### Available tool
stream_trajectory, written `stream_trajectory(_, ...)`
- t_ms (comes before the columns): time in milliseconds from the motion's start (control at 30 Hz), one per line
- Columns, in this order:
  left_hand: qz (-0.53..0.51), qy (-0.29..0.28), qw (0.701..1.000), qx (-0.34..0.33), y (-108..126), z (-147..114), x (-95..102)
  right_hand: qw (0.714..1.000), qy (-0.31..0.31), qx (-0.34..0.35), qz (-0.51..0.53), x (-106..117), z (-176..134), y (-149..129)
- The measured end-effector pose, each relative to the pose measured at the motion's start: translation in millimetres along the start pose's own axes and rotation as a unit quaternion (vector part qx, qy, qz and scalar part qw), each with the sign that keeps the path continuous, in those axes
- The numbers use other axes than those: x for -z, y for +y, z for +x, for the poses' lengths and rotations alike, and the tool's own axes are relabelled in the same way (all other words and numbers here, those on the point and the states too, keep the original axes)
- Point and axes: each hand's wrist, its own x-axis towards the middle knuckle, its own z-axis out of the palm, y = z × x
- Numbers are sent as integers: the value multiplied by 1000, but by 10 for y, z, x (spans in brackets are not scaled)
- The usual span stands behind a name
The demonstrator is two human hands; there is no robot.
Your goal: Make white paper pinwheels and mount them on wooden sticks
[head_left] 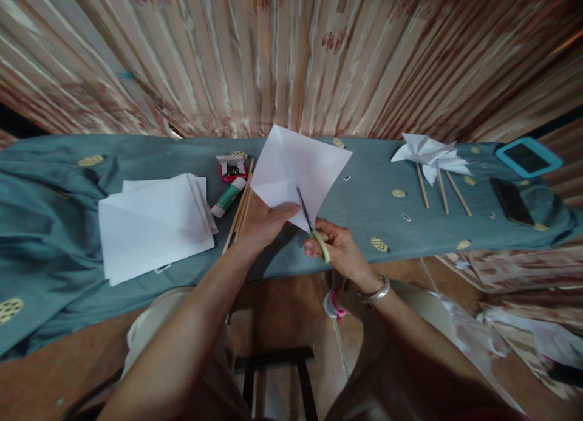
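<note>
My left hand [268,222] grips a square sheet of white paper [296,160] near its lower left edge, thumb on top and the other fingers hidden beneath. Faint creases cross the sheet, which is held above the cloth-covered table. In my right hand [334,243] is a pair of scissors [320,242] with pale green handles. Their blade lies over the paper near its lowest corner, pointing up toward the centre. How far the cut reaches is hard to make out. Under and beside my left forearm lie several thin wooden sticks [239,214].
At left lies a stack of white paper [152,223]. A green and white glue stick [228,197] and a small red box [231,167] of dark pins sit beside the sticks. On the right are paper pinwheels [430,155] on sticks, a phone [511,201] and a blue-framed device [528,157].
</note>
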Motion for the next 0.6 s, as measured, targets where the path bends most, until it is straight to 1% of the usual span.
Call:
stream_trajectory(133,-2,-2,1000,2,-5,10,-1,1000,6,7,6,-6,3,7)
stream_trajectory(433,-17,-4,1000,4,-14,6,0,1000,-2,17,-2,-17,-9,-13)
stream_trajectory(600,-5,-7,1000,7,-38,10,-1,1000,-8,19,-4,-14,-8,-13)
